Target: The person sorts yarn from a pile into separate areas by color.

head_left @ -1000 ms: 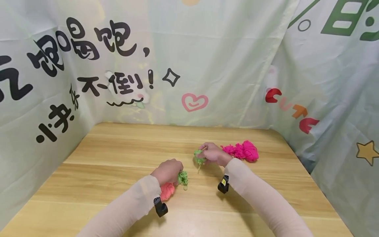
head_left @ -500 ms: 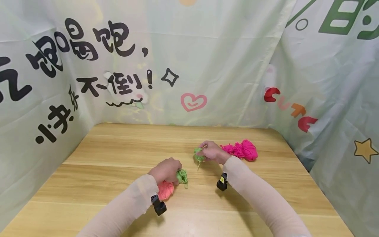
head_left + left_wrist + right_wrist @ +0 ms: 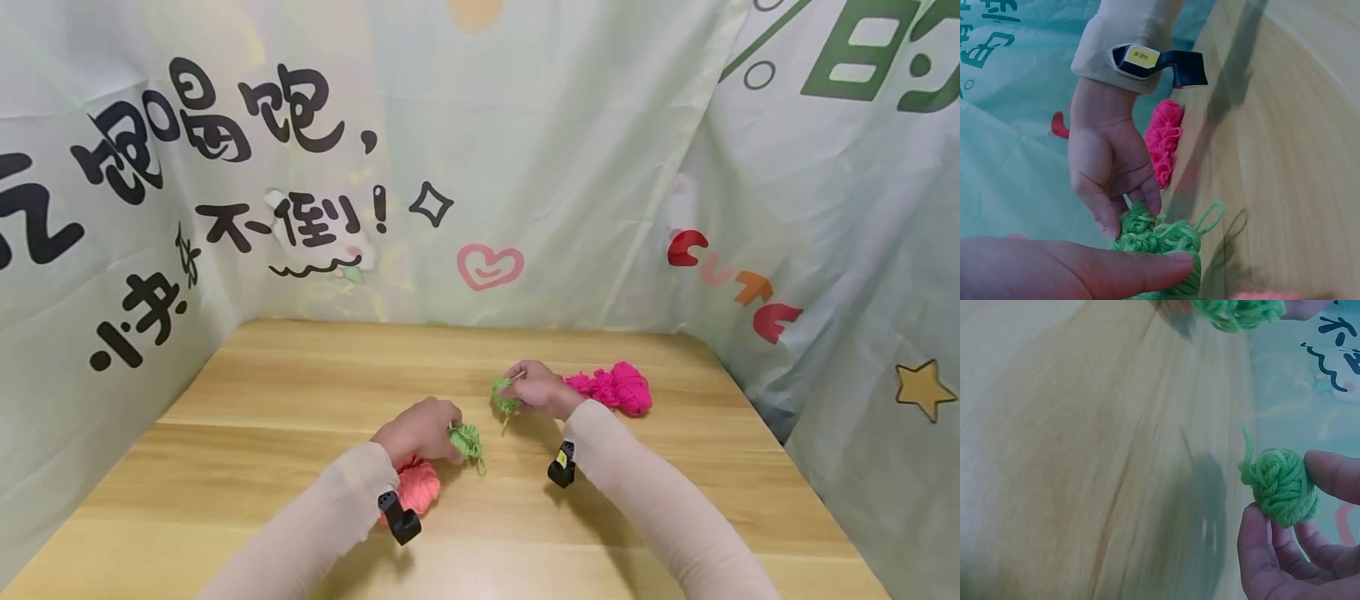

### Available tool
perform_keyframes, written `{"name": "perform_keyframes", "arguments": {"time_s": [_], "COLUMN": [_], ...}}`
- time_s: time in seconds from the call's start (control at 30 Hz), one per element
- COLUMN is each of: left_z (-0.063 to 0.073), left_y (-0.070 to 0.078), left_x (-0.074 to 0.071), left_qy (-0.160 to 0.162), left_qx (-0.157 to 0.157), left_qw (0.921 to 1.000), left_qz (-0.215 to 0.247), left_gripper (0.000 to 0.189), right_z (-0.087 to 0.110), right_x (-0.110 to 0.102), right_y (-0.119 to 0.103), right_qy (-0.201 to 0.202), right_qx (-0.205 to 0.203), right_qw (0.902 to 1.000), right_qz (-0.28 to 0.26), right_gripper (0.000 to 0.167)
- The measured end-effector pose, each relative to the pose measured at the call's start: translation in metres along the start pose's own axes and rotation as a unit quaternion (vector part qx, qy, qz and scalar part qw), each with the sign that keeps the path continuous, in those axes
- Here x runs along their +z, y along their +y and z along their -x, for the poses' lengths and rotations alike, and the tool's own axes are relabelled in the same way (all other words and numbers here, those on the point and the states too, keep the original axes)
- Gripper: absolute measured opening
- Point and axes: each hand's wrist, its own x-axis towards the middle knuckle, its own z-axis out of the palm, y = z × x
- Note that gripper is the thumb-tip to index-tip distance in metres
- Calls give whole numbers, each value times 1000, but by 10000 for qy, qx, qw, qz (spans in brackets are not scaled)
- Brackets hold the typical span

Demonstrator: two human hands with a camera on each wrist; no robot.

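My left hand point(image 3: 418, 429) grips a bundle of green yarn point(image 3: 468, 442) just above the table, thumb laid across it in the left wrist view. A loose loop of the strand point(image 3: 1213, 215) sticks out from its side. Further right and back, my right hand point(image 3: 538, 388) pinches a small wound ball of green yarn point(image 3: 1285, 487) between thumb and fingertips. A short tail juts from this ball in the right wrist view. Below the left wrist sits a coral yarn ball point(image 3: 420, 486), partly covered by the hand and wrist camera.
A magenta yarn skein point(image 3: 633, 389) with loose loops lies behind the right wrist. The wooden table point(image 3: 300, 375) backs onto printed cloth curtains point(image 3: 562, 167) on three sides. Both wrists carry small black cameras point(image 3: 562, 465).
My left hand has shifted slightly left, uncovering more of the coral ball, and the green bundle in it has turned a little. My right hand stays nearly still with its ball.
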Motion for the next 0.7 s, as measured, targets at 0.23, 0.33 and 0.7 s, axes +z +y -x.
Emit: {"name": "perform_keyframes", "arguments": {"time_s": [0.23, 0.33, 0.7], "left_z": [-4, -6, -12], "left_y": [-1, -2, -9], "left_x": [-6, -8, -12], "left_qy": [46, 125, 296], "left_qx": [2, 43, -214], "left_qw": [9998, 9995, 9967], "left_qz": [199, 301, 726], "left_gripper": [47, 48, 55], "right_z": [-6, -7, -8], "right_x": [-4, -4, -5], "right_y": [1, 1, -1], "right_qy": [19, 33, 47], "right_qx": [41, 46, 28], "right_qw": [10000, 10000, 10000], "right_qz": [30, 39, 33], "right_gripper": [38, 38, 39]}}
